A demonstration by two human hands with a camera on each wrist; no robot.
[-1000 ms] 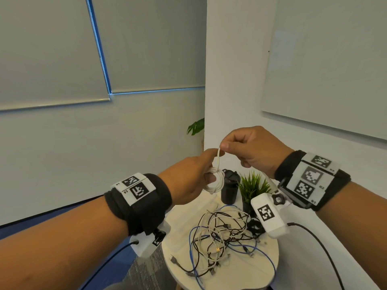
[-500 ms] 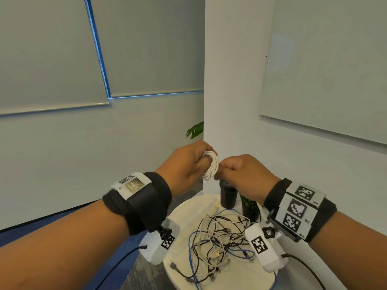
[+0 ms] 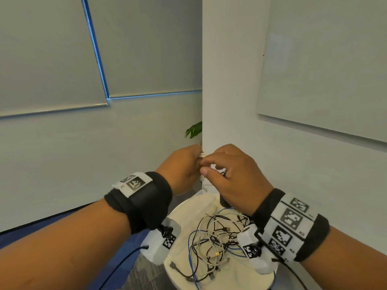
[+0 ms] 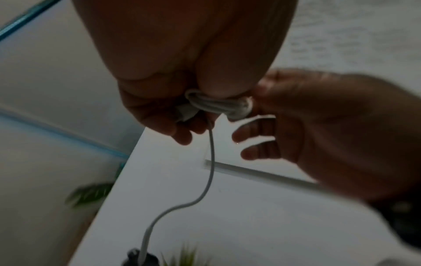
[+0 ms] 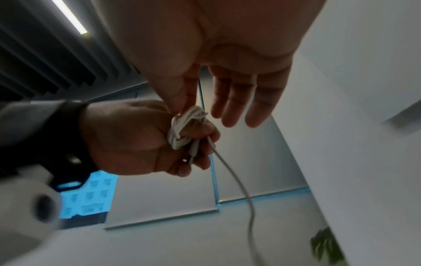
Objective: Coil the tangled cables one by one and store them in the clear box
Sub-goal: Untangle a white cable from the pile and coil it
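Observation:
My left hand grips a small coil of white cable held up in front of the wall corner. My right hand meets it from the right. Its thumb and forefinger pinch the coil while the other fingers stay straight. A loose tail of the same cable hangs down from my left hand. Below, a tangle of black, white and blue cables lies on the round table. The clear box is not in view.
A dark cup stands at the back of the table, mostly hidden by my right hand. A white wall corner rises just behind the hands, with a plant leaf beside it. Blue floor lies to the left.
My right hand came down from above the coil, where it held a strand up, and closed in against my left hand. The free strand is now shorter.

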